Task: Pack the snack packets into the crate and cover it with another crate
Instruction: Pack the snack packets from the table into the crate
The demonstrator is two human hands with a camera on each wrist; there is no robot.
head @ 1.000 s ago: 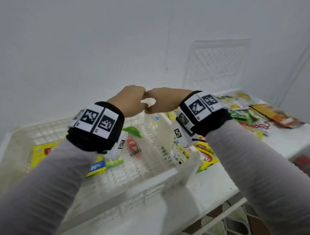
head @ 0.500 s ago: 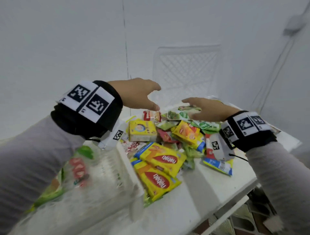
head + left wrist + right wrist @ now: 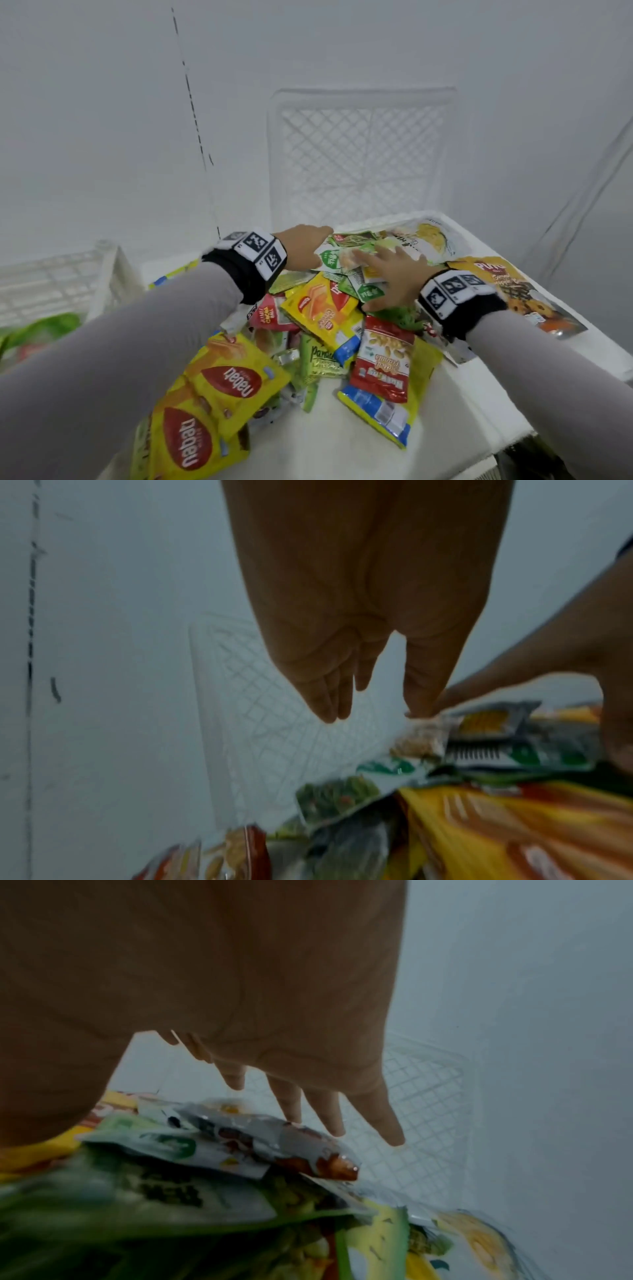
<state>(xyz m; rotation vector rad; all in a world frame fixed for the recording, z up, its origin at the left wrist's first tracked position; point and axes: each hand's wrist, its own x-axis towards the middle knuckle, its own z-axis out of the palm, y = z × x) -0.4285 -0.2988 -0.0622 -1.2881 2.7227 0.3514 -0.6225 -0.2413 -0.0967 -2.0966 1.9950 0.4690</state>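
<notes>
A heap of snack packets (image 3: 329, 329) lies on the white table (image 3: 479, 394): yellow wafer packs, a red peanut pack (image 3: 383, 363) and green-and-white sachets (image 3: 337, 258). My left hand (image 3: 317, 241) reaches to the heap's far left side, fingers straight (image 3: 329, 704), thumb tip on a packet edge. My right hand (image 3: 380, 267) lies flat with spread fingers (image 3: 291, 1104) on the top sachets, touching a grey packet (image 3: 274, 1139). The packing crate (image 3: 102, 274) stands at the left with a few packets inside. A second white crate (image 3: 359, 154) leans upright against the wall.
A large flat orange packet (image 3: 513, 294) and a big white-yellow one (image 3: 428, 236) lie at the table's far right. The table's front edge (image 3: 445, 455) drops off near me. The white wall (image 3: 102, 120) closes off the back.
My hands, earlier held together over the crate, have parted and swung right to the heap. They now sit low on its far packets, and the view has turned right.
</notes>
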